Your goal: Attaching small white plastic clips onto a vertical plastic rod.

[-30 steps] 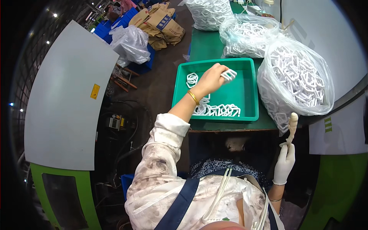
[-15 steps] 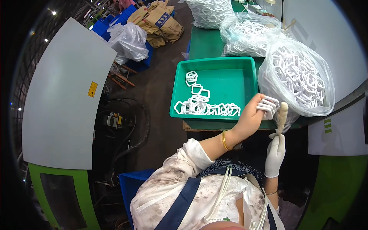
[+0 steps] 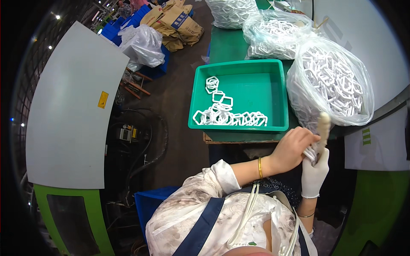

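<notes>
My bare left hand [image 3: 292, 149], with a gold bangle at the wrist, is closed around a small stack of white plastic rings [image 3: 310, 154]. Its fingers curl over them and hide part of the stack. Against the rings is my right hand [image 3: 315, 173], in a white glove, its fingers closed. A beige, knobbly stick-like thing [image 3: 323, 128] stands up out of the right hand; its lower end is hidden. Both hands meet in front of a green tray [image 3: 239, 129], where more angular white rings [image 3: 220, 114] lie along the near side and left part.
Right of the tray stands an open clear bag [image 3: 294, 96] full of white rings. Two more filled bags [image 3: 277, 40] [image 3: 232, 13] sit behind on the green table [image 3: 224, 45]. A grey and green machine panel [image 3: 72, 111] rises at left; brown sacks [image 3: 183, 25] lie beyond.
My left hand has come down and right with the rings, its fingers turning over them, and now meets the glove. My right hand has shifted slightly right with the beige thing.
</notes>
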Action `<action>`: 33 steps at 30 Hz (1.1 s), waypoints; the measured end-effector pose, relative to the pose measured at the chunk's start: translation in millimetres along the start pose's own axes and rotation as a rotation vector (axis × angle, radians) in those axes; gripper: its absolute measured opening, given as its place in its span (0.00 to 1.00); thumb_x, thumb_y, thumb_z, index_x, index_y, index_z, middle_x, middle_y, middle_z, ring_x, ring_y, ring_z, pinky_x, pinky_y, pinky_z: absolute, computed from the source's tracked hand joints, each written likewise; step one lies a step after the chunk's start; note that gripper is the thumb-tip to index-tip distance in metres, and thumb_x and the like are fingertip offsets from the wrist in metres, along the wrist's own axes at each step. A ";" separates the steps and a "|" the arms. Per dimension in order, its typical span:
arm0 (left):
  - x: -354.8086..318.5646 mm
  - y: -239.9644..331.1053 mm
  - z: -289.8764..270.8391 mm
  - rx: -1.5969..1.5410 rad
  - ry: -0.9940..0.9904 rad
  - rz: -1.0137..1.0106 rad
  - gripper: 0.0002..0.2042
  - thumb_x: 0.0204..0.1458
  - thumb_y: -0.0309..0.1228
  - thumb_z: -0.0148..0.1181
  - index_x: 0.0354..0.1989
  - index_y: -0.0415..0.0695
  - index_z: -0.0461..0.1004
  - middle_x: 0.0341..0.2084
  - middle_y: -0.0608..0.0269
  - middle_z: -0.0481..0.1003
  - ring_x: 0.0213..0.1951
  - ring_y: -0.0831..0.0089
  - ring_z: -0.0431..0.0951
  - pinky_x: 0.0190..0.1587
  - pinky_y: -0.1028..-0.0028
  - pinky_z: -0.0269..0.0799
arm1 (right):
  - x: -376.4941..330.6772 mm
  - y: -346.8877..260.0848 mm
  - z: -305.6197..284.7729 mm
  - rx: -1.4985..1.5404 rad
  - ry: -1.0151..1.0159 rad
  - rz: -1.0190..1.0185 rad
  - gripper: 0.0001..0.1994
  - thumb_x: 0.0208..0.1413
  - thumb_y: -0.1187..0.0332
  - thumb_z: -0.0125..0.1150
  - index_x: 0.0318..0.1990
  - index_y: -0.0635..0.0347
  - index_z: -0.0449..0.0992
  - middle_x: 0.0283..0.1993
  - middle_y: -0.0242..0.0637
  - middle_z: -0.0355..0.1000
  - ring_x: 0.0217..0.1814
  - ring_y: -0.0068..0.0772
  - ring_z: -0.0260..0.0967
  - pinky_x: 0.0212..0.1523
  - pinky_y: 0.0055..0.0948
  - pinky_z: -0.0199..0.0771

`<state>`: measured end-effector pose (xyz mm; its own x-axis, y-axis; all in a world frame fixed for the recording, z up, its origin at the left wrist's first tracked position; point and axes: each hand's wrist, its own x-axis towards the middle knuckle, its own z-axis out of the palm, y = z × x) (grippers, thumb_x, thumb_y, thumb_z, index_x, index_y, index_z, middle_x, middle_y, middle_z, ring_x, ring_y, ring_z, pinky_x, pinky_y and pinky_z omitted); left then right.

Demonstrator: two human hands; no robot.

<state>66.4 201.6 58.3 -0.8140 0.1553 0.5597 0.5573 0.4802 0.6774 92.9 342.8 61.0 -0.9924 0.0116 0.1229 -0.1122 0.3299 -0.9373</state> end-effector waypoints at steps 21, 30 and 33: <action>-9.9 -36.4 12.0 -2.075 -0.119 -0.925 0.11 0.65 0.30 0.57 0.53 0.41 0.76 0.48 0.57 0.79 0.57 0.60 0.76 0.67 0.60 0.68 | -24.1 13.5 -1.8 -0.209 -0.055 -0.002 0.07 0.69 0.68 0.53 0.42 0.60 0.74 0.29 0.52 0.73 0.29 0.58 0.74 0.27 0.44 0.70; -24.2 -29.4 14.3 -1.828 -0.224 -0.933 0.31 0.61 0.32 0.62 0.72 0.42 0.59 0.72 0.50 0.59 0.74 0.55 0.56 0.74 0.60 0.57 | -14.3 -3.0 5.7 0.242 -0.140 0.156 0.10 0.61 0.73 0.64 0.48 0.63 0.77 0.33 0.22 0.68 0.34 0.10 0.59 0.35 0.15 0.60; -29.6 -28.5 16.8 -1.755 -0.153 -0.844 0.33 0.60 0.32 0.63 0.73 0.44 0.58 0.72 0.50 0.58 0.74 0.54 0.56 0.75 0.60 0.56 | -9.0 -2.1 8.1 0.268 -0.175 0.181 0.10 0.61 0.72 0.65 0.48 0.64 0.77 0.34 0.22 0.68 0.34 0.10 0.58 0.36 0.16 0.60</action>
<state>71.9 197.9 14.4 -0.8671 0.4911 -0.0837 -0.4795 -0.7772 0.4074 101.6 334.3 59.3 -0.9886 -0.1219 -0.0881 0.0790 0.0775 -0.9939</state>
